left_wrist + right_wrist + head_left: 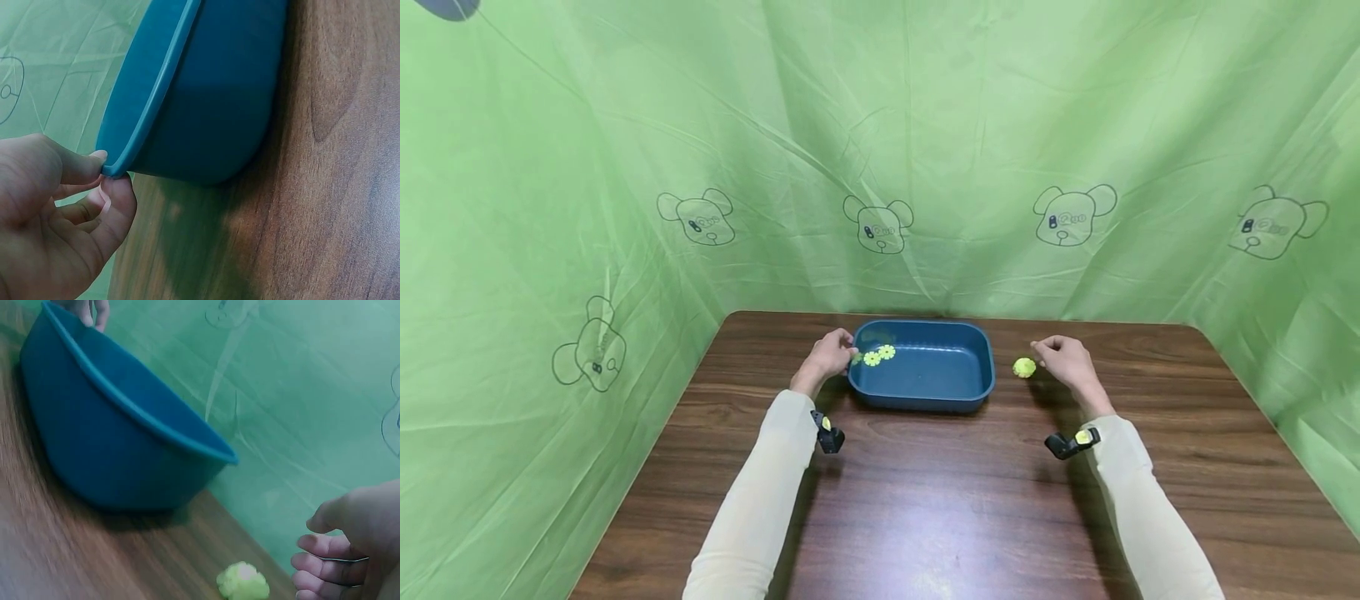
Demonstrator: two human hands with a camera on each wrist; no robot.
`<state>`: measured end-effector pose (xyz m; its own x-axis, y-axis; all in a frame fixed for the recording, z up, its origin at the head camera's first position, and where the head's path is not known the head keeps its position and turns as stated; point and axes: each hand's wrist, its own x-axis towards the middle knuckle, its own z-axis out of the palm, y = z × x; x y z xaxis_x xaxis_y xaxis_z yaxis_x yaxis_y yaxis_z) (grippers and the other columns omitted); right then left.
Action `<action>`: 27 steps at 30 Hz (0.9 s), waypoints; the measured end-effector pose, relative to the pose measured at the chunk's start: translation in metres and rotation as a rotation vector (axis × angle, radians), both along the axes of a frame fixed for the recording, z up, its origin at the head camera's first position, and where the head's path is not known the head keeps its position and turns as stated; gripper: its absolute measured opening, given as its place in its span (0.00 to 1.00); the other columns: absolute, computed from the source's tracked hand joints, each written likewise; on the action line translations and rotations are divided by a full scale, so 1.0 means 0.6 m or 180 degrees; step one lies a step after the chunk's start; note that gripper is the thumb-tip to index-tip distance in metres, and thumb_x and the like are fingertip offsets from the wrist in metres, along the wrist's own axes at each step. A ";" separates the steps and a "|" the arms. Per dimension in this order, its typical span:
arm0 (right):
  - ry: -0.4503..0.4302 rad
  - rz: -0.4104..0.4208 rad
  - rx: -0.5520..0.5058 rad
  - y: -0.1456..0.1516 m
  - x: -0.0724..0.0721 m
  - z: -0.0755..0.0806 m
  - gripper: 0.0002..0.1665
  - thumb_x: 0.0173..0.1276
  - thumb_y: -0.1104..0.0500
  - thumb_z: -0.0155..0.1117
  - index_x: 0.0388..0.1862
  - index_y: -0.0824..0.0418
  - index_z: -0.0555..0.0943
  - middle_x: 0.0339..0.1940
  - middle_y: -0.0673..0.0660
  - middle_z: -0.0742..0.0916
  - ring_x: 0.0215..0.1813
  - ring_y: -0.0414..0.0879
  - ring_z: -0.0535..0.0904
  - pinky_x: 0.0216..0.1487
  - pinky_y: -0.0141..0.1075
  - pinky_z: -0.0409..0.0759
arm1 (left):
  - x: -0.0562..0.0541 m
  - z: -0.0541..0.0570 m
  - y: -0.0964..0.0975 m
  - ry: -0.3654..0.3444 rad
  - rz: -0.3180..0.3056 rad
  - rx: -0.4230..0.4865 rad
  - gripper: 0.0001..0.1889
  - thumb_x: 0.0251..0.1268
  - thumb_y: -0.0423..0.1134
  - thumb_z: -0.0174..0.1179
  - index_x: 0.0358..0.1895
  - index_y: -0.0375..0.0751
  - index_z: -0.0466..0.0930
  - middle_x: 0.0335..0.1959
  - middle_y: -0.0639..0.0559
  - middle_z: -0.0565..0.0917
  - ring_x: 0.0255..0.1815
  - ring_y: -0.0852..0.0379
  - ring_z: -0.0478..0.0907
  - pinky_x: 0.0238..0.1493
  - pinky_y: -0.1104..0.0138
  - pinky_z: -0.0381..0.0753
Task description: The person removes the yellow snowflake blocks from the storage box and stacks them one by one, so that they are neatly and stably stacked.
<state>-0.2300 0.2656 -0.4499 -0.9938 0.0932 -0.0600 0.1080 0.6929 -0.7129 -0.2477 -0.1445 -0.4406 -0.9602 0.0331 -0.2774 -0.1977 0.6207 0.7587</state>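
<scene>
A blue rectangular basin stands on the wooden table. My left hand pinches the basin's rim at its left end, thumb on the inner side and a finger below the lip. Inside, near that end, lie small yellow-green flower-shaped pieces. To the right of the basin, another yellow-green flower-like piece rests on the tabletop. Just right of it hovers my right hand. In the right wrist view, its loosely bent fingers and thumb are apart, holding nothing, and do not touch the piece.
The brown wooden table extends in front of the basin and to both sides. Behind its back edge hangs a green sheet printed with bear heads, which also covers the left and right sides.
</scene>
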 end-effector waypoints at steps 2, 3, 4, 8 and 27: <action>0.0038 0.0039 -0.0016 -0.008 -0.001 0.006 0.30 0.72 0.40 0.48 0.47 0.66 0.79 0.36 0.64 0.85 0.39 0.50 0.77 0.38 0.35 0.70 | 0.000 0.000 -0.001 0.0003 -0.0007 0.0006 0.14 0.73 0.38 0.51 0.57 0.37 0.69 0.49 0.38 0.75 0.33 0.53 0.78 0.47 0.54 0.82; 0.0047 0.0056 -0.0037 -0.012 -0.003 0.009 0.29 0.72 0.40 0.49 0.47 0.65 0.79 0.36 0.63 0.85 0.39 0.50 0.77 0.37 0.35 0.70 | -0.001 0.000 -0.001 0.0006 -0.0011 0.0009 0.14 0.73 0.38 0.51 0.57 0.37 0.69 0.49 0.38 0.76 0.33 0.53 0.78 0.47 0.54 0.82; 0.0055 0.0074 -0.0063 -0.016 -0.004 0.011 0.29 0.72 0.40 0.49 0.47 0.64 0.79 0.37 0.63 0.85 0.39 0.50 0.77 0.36 0.35 0.71 | 0.000 0.000 -0.001 0.0005 -0.0013 0.0018 0.15 0.73 0.38 0.51 0.58 0.37 0.69 0.49 0.38 0.76 0.33 0.52 0.78 0.47 0.54 0.82; 0.0146 0.0159 -0.0160 -0.039 -0.009 0.021 0.26 0.73 0.42 0.49 0.49 0.62 0.79 0.47 0.64 0.84 0.44 0.55 0.82 0.38 0.35 0.75 | 0.000 0.001 -0.001 0.0015 -0.0024 0.0040 0.15 0.73 0.37 0.51 0.58 0.36 0.69 0.51 0.37 0.76 0.34 0.51 0.79 0.48 0.53 0.82; 0.0680 0.0514 -0.0347 -0.184 -0.024 0.030 0.13 0.69 0.54 0.59 0.44 0.61 0.81 0.39 0.60 0.85 0.43 0.52 0.79 0.43 0.37 0.73 | -0.002 -0.005 -0.002 0.0071 -0.0009 0.0007 0.13 0.73 0.38 0.52 0.55 0.38 0.70 0.48 0.38 0.77 0.32 0.53 0.79 0.46 0.54 0.83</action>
